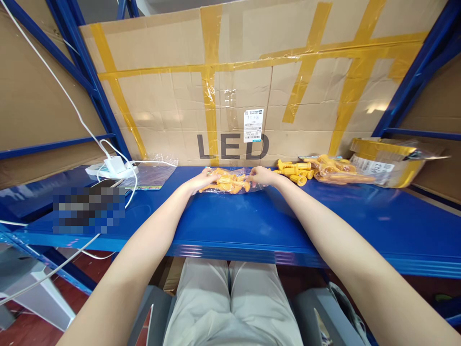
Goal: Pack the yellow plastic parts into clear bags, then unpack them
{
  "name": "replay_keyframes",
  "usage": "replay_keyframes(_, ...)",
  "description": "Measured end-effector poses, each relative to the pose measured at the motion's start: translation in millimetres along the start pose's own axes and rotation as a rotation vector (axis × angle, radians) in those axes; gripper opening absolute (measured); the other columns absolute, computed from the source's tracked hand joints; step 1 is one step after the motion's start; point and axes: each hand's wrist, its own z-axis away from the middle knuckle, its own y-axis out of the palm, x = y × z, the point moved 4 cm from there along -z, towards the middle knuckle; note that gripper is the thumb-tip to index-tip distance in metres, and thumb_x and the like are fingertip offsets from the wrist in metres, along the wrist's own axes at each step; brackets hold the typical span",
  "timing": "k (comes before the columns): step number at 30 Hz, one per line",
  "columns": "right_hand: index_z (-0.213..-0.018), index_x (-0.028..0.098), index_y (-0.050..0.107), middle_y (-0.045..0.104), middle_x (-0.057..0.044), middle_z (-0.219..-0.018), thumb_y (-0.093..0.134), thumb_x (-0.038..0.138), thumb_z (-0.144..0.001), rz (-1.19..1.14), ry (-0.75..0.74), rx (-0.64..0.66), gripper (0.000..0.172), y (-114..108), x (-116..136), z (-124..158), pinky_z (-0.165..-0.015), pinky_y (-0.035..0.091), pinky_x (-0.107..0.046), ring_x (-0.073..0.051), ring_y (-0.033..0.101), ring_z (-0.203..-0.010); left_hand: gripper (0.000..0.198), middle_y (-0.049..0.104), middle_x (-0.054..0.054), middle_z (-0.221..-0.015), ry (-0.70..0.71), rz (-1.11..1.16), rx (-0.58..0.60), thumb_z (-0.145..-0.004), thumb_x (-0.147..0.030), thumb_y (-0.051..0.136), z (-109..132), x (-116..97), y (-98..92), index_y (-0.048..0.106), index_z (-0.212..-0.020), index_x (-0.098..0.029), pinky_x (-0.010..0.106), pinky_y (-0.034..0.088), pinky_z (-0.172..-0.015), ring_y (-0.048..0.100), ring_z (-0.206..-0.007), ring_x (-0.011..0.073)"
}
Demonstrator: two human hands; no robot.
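A clear plastic bag (230, 183) with several yellow-orange plastic pieces in it lies on the blue shelf, near the cardboard at the back. My left hand (203, 180) is closed on the bag's left end. At the other end, my right hand (262, 176) has its fingers curled onto the bag's right edge. Just right of that hand sits a loose pile of yellow plastic pieces (297, 172), each with a ribbed shaft and a round end. Which fingertips press the plastic is too small to see fully.
Beside the pile, another bag of orange pieces (336, 170) leans against an opened cardboard box (391, 161). At left lie a flat plastic bag (153, 173), a white power strip with a charger (115, 166) and a blurred phone (91, 202) with cables. Taped cardboard (173, 110) stands behind.
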Motion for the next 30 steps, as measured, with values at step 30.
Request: replay_keyframes(30,-0.073,0.013,0.051,0.051,0.002,-0.047,0.051,0.003,-0.086,-1.025,0.169,0.230,0.016,22.7,1.9,2.5,-0.039,0.038,-0.015,-0.005,0.042,-0.036,0.007,0.057,0.007,-0.133,0.551,-0.258,-0.228,-0.075,-0.022,0.063,8.4,-33.1,-0.6,0.069,-0.075,-0.019,0.039,0.027,-0.113,0.042,-0.132,0.0247)
